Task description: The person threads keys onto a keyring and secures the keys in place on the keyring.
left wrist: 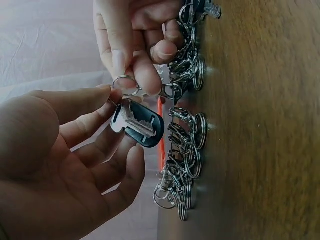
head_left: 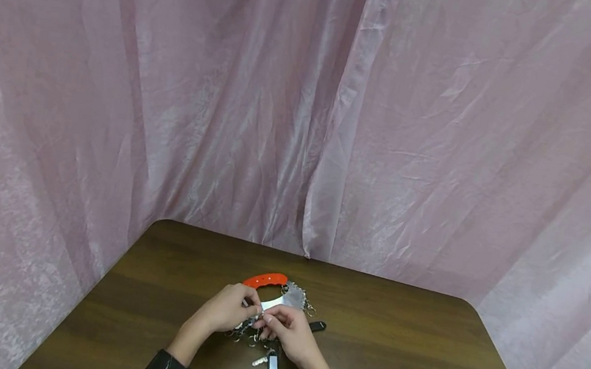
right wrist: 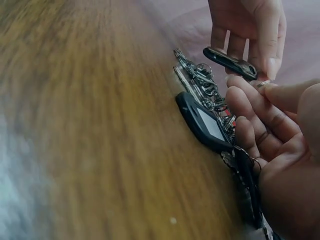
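In the head view my left hand (head_left: 227, 310) and right hand (head_left: 294, 337) meet over a large metal key holder with an orange handle (head_left: 268, 279) and silver plate (head_left: 293, 297). My left fingertips pinch beside the ring end of a black key tag (left wrist: 158, 134); a silver key (left wrist: 133, 122) hangs against the tag. Between right thumb and forefinger I pinch a split ring (left wrist: 125, 79), close to the left fingertips. Exactly how ring and tag join is hidden by the fingers. Several clips with split rings (left wrist: 201, 131) hang along the holder.
On the brown wooden table (head_left: 408, 352), a black tag with a white label (head_left: 273, 366) lies near a loose-looking key (head_left: 259, 361). Another black tag (head_left: 318, 326) is right of the holder. Pink curtains (head_left: 260, 112) hang behind the table.
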The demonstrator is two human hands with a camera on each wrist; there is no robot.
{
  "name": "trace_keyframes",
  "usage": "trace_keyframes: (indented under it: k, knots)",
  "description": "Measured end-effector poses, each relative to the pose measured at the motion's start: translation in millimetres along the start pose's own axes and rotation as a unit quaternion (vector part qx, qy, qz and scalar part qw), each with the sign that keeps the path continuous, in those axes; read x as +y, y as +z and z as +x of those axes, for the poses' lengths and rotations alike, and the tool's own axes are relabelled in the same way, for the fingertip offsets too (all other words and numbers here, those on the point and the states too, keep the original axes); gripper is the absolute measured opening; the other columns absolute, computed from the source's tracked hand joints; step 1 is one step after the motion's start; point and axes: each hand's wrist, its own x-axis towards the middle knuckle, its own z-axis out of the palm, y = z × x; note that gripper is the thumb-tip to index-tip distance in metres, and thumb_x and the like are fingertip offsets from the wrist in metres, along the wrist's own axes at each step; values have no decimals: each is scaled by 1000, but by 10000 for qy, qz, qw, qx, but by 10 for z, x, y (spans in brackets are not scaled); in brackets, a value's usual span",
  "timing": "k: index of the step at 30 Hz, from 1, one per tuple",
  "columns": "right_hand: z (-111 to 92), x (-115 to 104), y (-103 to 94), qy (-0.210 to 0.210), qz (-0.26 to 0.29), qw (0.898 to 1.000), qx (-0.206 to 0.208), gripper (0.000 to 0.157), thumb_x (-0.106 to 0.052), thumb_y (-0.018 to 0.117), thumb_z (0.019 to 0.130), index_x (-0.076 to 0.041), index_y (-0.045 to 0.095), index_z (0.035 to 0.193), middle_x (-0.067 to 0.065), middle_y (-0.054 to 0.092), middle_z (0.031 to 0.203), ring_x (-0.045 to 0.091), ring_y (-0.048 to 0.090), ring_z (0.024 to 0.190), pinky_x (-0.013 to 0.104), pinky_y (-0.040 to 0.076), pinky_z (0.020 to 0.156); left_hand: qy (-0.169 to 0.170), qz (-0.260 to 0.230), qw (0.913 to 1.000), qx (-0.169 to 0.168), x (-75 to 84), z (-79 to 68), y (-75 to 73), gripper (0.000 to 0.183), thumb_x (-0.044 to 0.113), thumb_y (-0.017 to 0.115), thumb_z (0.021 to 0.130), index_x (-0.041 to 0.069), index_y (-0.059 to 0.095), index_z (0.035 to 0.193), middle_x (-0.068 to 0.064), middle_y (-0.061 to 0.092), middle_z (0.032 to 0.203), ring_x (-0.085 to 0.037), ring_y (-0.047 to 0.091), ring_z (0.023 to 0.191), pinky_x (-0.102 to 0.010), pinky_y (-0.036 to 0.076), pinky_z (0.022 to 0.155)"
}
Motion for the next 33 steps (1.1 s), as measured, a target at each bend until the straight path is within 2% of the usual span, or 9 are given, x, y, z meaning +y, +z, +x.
trace_keyframes:
  k: [3,9,12,17,19,21,25,28,33]
  knots:
    - [-1,-9,3,7,9,10000,39,24,-9,60,108,14,67,113,34,73,100,28,72,73,22,50,64,-18,11,10000,-6,16,5,5,10,14,76,95,17,73,87,6,70,86,-11,59,78,-36,48,70]
    - [-2,5,-3,-117,69,9999,10,21,-7,60,107,13,65,113,37,71,102,41,70,74,24,54,66,-146,-119,9998,-119,27,11,17,10,16,76,98,16,71,89,5,69,87,-12,60,78,-36,48,68]
    - [0,17,3,-129,82,9999,30,18,-4,63,105,13,65,111,39,68,100,31,68,72,25,55,68,-182,-188,9995,-174,25,10,19,10,15,74,99,16,70,90,4,69,88,-13,61,79,-37,49,69]
    - [3,25,32,48,-91,9998,185,13,0,69,99,10,64,106,28,67,92,12,64,76,24,55,72,-169,-224,9996,-20,23,6,13,8,13,73,99,14,71,92,2,71,90,-14,64,82,-40,52,72]
    - [7,27,39,58,-140,9997,207,12,2,70,97,9,64,105,26,68,93,10,64,78,24,55,74,-194,-197,9995,125,21,7,11,6,12,73,98,13,71,92,0,71,90,-15,65,83,-41,53,72]
    - [9,28,43,31,-126,9997,216,11,4,70,96,10,64,104,31,67,96,9,65,79,24,56,75,-264,-145,9992,261,20,10,9,5,12,73,97,13,71,92,0,71,90,-15,65,82,-40,53,73]
    - [9,21,44,57,-19,9995,308,6,7,68,96,8,65,100,33,67,96,11,66,77,24,56,72,-443,-55,9982,406,22,13,5,5,11,74,96,13,71,92,-1,70,89,-15,63,80,-39,51,71]
    - [5,15,46,116,97,9990,420,5,5,68,97,8,65,100,28,69,93,13,67,76,23,55,70,-550,-18,9978,365,28,9,4,6,12,74,96,13,71,91,-1,69,87,-15,60,77,-37,49,69]
    - [0,16,50,188,195,9983,519,8,3,69,98,8,64,100,10,67,88,10,63,75,23,54,70,-687,59,9976,83,55,-1,20,8,12,75,94,12,71,87,1,66,83,-15,56,74,-35,46,67]
